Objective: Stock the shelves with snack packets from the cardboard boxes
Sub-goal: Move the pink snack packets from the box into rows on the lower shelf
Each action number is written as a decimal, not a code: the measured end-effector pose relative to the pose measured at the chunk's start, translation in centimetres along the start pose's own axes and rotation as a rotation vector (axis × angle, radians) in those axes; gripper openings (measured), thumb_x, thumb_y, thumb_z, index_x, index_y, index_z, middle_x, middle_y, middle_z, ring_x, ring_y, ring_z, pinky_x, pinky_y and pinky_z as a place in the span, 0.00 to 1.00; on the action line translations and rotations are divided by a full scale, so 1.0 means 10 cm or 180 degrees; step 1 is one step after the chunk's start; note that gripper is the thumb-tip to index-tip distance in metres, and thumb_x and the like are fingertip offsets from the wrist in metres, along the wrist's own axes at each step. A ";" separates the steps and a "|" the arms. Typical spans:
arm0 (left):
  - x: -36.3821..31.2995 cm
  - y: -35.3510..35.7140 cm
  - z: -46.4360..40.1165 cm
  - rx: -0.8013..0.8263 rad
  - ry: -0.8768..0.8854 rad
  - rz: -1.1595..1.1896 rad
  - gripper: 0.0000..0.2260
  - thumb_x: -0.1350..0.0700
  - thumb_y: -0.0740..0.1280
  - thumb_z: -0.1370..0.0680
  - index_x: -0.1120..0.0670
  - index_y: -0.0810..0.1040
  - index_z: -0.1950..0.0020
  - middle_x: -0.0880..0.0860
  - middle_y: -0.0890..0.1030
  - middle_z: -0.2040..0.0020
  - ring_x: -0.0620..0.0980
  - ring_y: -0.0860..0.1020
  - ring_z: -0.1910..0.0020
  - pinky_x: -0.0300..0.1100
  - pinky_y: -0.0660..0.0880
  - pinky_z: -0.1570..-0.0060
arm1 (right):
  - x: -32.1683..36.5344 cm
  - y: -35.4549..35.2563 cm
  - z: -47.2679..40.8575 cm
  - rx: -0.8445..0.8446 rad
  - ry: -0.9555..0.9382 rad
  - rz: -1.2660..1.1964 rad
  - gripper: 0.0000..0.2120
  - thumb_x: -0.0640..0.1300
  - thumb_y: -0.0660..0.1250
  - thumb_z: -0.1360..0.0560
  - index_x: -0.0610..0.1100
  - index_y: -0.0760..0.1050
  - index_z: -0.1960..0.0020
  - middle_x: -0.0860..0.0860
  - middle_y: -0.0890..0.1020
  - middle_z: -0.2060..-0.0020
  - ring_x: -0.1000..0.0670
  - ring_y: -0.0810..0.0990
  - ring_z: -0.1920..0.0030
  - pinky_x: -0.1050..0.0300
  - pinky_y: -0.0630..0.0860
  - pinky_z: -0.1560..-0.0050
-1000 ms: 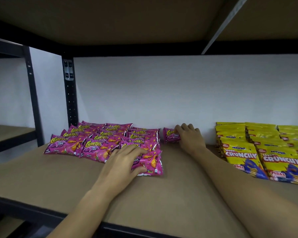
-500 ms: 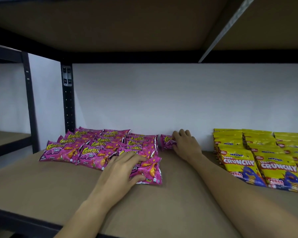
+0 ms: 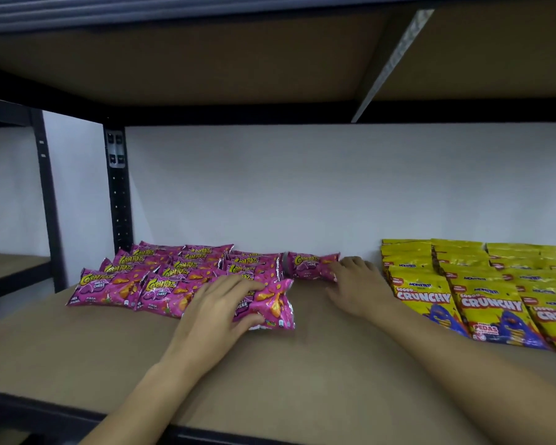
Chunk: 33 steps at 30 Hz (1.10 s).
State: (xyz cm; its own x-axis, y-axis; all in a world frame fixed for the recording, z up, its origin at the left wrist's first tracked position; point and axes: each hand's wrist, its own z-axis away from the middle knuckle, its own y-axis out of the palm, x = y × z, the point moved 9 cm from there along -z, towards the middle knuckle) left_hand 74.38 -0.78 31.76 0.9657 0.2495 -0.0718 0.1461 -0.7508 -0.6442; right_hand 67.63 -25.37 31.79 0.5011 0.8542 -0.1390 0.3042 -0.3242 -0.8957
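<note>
Several pink Cornitoz snack packets lie in overlapping rows at the back left of the brown shelf board. My left hand lies over the front right pink packet, fingers on top and thumb at its near edge, gripping it. One lone pink packet lies against the back wall, right of the rows. My right hand rests flat on the shelf beside it, fingertips touching its right end, holding nothing. No cardboard box is in view.
Yellow Crunchy packets stand in rows at the right. The upper shelf's underside hangs low overhead. A black upright post stands at the back left, with a neighbouring shelf beyond it.
My right hand has drawn back to the right off the lone pink packet, uncovering most of it. My left hand stays on the front packet. The view has tilted slightly upward.
</note>
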 end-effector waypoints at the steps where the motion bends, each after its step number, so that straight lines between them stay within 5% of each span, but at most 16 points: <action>1: -0.03 -0.01 -0.04 -0.0006 0.0028 -0.0040 0.20 0.41 0.71 0.26 0.45 0.77 0.37 0.41 0.78 0.43 0.44 0.76 0.42 0.44 0.72 0.46 | -0.05 0.01 0.09 0.0143 0.0024 0.0084 0.26 0.59 0.59 0.21 0.47 0.67 0.27 0.46 0.73 0.32 0.43 0.67 0.29 0.47 0.64 0.30; 11: -0.63 0.26 -0.97 -0.0078 0.0241 -0.0004 0.20 0.48 0.74 0.27 0.50 0.77 0.37 0.48 0.80 0.44 0.51 0.77 0.45 0.47 0.73 0.49 | -0.41 0.13 0.66 0.0608 -0.0039 0.0092 0.28 0.66 0.50 0.19 0.53 0.66 0.25 0.49 0.64 0.24 0.48 0.53 0.21 0.42 0.43 0.23; 21: -0.76 1.37 -1.31 0.0756 0.0174 -0.0797 0.23 0.48 0.70 0.23 0.51 0.70 0.30 0.52 0.76 0.40 0.54 0.74 0.40 0.49 0.73 0.47 | -0.49 0.34 0.76 0.1056 -0.0009 -0.0034 0.32 0.65 0.43 0.18 0.49 0.62 0.22 0.49 0.61 0.22 0.49 0.47 0.20 0.39 0.34 0.25; 33: -0.48 1.67 -1.35 0.0843 -0.0097 -0.1184 0.22 0.53 0.67 0.21 0.54 0.66 0.29 0.55 0.74 0.38 0.55 0.73 0.39 0.48 0.73 0.46 | -0.48 0.37 0.72 0.1071 -0.0054 -0.0013 0.32 0.65 0.43 0.18 0.48 0.64 0.23 0.50 0.63 0.22 0.50 0.50 0.20 0.38 0.34 0.25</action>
State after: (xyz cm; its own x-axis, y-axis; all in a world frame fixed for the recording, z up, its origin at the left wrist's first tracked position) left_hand 75.06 -22.82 31.62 0.8506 0.4934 0.1816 0.4181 -0.4254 -0.8027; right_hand 60.51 -27.73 26.11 0.4861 0.8627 -0.1397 0.0202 -0.1709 -0.9851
